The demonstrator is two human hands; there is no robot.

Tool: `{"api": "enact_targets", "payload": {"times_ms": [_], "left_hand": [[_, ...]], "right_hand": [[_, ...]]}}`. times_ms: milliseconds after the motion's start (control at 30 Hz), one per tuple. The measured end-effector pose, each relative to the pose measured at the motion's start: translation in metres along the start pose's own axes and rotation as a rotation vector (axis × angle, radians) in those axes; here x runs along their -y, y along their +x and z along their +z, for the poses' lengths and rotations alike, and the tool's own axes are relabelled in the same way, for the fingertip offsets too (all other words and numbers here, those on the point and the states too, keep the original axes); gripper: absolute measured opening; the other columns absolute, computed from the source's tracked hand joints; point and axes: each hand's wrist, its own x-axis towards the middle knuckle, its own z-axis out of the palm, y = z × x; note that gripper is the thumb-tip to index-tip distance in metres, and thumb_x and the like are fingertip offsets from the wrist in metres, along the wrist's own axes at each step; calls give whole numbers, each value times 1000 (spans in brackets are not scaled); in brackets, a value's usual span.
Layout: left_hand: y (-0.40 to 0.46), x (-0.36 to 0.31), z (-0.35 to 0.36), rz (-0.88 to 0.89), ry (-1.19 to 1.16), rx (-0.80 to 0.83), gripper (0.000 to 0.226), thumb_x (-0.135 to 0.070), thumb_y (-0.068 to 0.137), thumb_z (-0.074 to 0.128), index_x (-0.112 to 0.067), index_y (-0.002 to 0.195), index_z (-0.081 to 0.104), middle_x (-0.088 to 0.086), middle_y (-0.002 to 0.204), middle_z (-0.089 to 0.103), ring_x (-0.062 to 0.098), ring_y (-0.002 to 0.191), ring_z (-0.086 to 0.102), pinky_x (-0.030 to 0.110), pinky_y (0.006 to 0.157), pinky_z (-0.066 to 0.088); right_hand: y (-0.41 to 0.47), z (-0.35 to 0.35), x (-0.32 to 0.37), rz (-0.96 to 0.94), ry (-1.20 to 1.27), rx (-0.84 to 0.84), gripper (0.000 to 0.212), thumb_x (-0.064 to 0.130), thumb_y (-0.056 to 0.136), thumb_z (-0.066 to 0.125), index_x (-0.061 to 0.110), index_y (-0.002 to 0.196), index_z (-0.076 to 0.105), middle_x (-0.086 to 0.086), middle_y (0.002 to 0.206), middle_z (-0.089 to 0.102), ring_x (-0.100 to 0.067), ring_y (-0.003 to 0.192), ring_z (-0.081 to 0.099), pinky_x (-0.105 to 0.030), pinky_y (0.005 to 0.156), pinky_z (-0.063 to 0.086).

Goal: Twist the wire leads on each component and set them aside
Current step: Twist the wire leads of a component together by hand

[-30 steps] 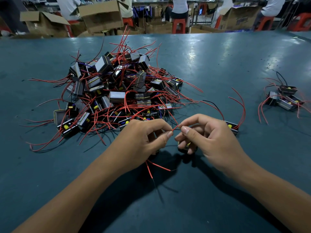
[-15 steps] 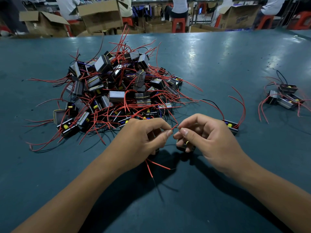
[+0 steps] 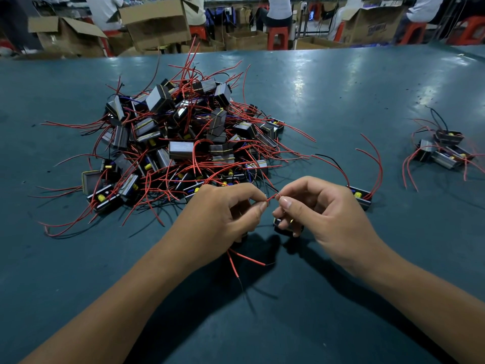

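My left hand point(image 3: 223, 216) and my right hand point(image 3: 325, 214) meet in front of me, each pinching one end of a short stretch of red wire lead point(image 3: 273, 197) between thumb and forefinger. A small black component point(image 3: 284, 227) sits under my right hand's lower fingers, mostly hidden. Two more red leads point(image 3: 241, 261) stick out below my left hand. A big pile of black components with red leads point(image 3: 183, 143) lies just beyond my left hand. One lone component point(image 3: 360, 197) lies behind my right hand.
A small group of components with red and black leads point(image 3: 443, 148) lies at the far right of the teal table point(image 3: 341, 95). Beyond the table's far edge stand cardboard boxes point(image 3: 157, 22), red stools point(image 3: 278, 38) and seated people.
My two hands have drawn slightly apart, so a little more of the red lead shows between the fingertips. The piles have not moved.
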Motion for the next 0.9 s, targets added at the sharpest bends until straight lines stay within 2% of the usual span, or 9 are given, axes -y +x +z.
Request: {"api": "enact_targets", "payload": {"times_ms": [133, 333, 533, 667, 733, 900], "left_hand": [[0, 0, 1, -4, 3, -10, 6, -20, 97, 65, -24, 97, 71, -7, 60, 66, 10, 47, 63, 35, 49, 53], [0, -2, 3, -7, -4, -20, 10, -27, 98, 63, -27, 90, 68, -8, 58, 65, 12, 46, 63, 34, 47, 52], [1, 0, 3, -48, -41, -57, 13, -20, 97, 64, -24, 85, 66, -6, 59, 66, 10, 42, 62, 17, 46, 46], [1, 0, 2, -58, -52, -48, 12, -21, 98, 64, -24, 86, 67, -5, 59, 67, 10, 43, 62, 15, 47, 45], [0, -1, 2, -61, -50, -33, 12, -21, 98, 64, -24, 87, 67, -6, 60, 67, 10, 43, 62, 16, 46, 46], [0, -2, 4, -37, -29, -15, 12, -21, 98, 64, -24, 87, 68, -7, 59, 66, 13, 44, 63, 32, 47, 52]], "right_hand": [[0, 0, 0, -2, -7, 10, 13, 8, 94, 65, 17, 87, 69, -11, 77, 74, -20, 64, 69, -23, 54, 50], [0, 2, -1, -2, -24, -13, 10, 9, 94, 65, 16, 88, 69, -10, 77, 74, -20, 63, 69, -24, 53, 50], [1, 2, -2, 22, 10, -55, 4, 6, 95, 63, 7, 91, 64, -11, 74, 73, -18, 61, 68, -23, 50, 50], [1, 2, -1, 24, 6, -54, 5, 6, 95, 63, 7, 90, 64, -11, 74, 73, -19, 61, 68, -24, 51, 51], [1, 3, 0, 21, 1, -48, 5, 6, 94, 63, 8, 90, 64, -11, 75, 73, -19, 62, 68, -24, 52, 51], [0, 3, 1, 19, 21, -36, 2, 6, 92, 67, 7, 90, 68, -12, 77, 74, -18, 64, 69, -23, 55, 52]]}}
